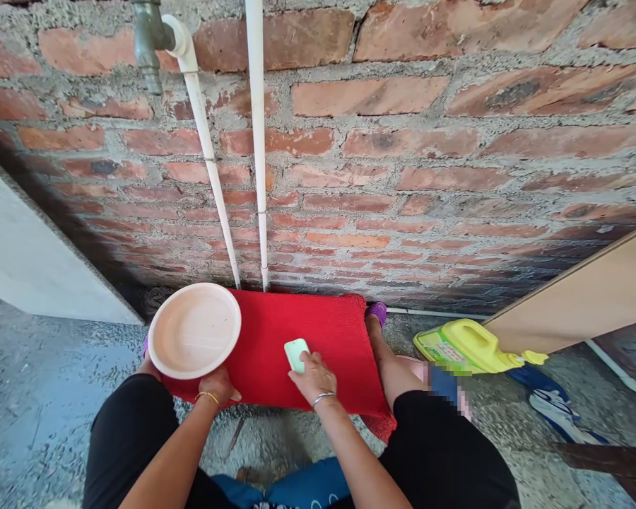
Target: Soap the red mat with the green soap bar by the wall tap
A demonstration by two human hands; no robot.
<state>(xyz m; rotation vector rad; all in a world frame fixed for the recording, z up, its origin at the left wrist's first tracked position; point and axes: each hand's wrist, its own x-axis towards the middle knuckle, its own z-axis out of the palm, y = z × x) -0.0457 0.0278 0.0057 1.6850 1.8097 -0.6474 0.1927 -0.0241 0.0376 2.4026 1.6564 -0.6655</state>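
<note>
We see the right hand near the middle of the frame, its fingers closed around a pale green soap bar; the bar sits over the red cloth, and we cannot tell whether its underside touches the fabric; the left hand, left of centre and well apart from the right, lies at the cloth's near edge, just under the rim of a pale pink basin; its thumb points right, but we cannot tell what its hidden fingers grip. The basin stands on the left end of the cloth, with nothing in it but small specks; behind, we see a brick wall with two white pipes running down it, and a tap at the upper left; at the right of the frame, we find a yellow jug lying on its side on the wet-looking concrete floor.
</note>
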